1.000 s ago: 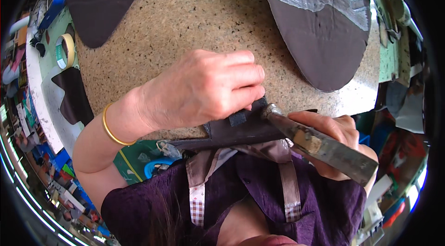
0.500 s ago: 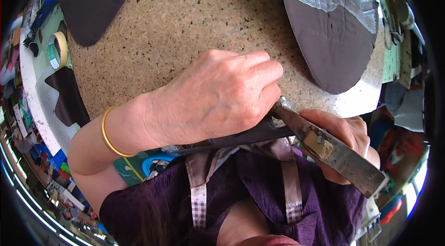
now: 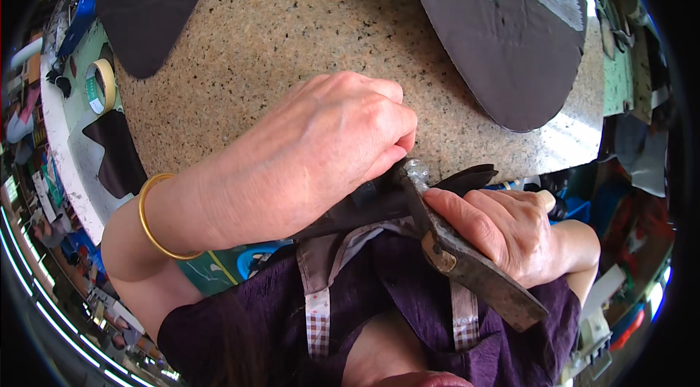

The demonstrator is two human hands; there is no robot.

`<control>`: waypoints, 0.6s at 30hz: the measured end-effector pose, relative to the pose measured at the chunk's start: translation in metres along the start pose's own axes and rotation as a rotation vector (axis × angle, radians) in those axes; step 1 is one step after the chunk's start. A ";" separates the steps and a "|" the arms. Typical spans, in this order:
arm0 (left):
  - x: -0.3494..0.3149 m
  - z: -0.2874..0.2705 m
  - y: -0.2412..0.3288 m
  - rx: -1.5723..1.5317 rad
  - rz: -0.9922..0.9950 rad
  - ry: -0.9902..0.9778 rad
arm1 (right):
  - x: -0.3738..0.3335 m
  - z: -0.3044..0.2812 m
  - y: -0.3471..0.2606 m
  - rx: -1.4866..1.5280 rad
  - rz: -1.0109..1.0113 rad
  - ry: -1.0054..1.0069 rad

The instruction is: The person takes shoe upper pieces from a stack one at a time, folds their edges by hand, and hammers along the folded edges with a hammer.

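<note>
Closely, Side by Side

My right hand [image 3: 503, 230] closes around what looks to be the handle of a worn, dark grey steel hammer [image 3: 474, 270], that grip mostly hidden beneath the head. The head's long axis slants from a rounded end, just beside my left hand [image 3: 328, 139], down to a squared end at lower right. My left hand arches back-up with fingers curled in; whether they pinch anything, I cannot tell. Partly beneath it, a dark brown, leather-like strip [image 3: 364, 213] lies at the near edge of a speckled tan stone worktop [image 3: 292, 44], running roughly left to right, its right tip showing past the hammer's rounded end. My left hand covers part of the strip's middle; my right is nearer that tip. Whether steel meets strip is hard to judge. Far left stands a cream roll of tape [image 3: 108, 84] with a green-and-white label [image 3: 93, 92], its print too small to read; nothing else legible shows.
</note>
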State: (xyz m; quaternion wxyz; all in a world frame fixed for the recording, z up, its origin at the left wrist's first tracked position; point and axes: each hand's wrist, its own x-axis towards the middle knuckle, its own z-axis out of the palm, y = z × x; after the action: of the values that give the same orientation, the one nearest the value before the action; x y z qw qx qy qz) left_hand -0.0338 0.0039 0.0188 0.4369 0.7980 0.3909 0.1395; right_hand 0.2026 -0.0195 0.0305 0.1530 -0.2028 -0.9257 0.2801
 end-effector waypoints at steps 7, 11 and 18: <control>-0.007 0.010 -0.003 0.179 0.150 0.125 | -0.005 0.000 -0.001 0.095 0.059 -0.008; -0.012 0.015 -0.015 0.103 0.213 0.241 | -0.004 0.000 -0.001 0.175 0.115 0.009; -0.009 0.023 -0.013 0.233 0.229 0.288 | 0.000 -0.005 -0.005 0.186 0.168 -0.029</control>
State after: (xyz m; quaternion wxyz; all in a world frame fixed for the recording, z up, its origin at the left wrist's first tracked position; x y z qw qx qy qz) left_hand -0.0333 -0.0121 -0.0037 0.2626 0.8543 0.3693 0.2545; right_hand 0.2034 -0.0209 0.0372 0.1340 -0.2604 -0.8776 0.3796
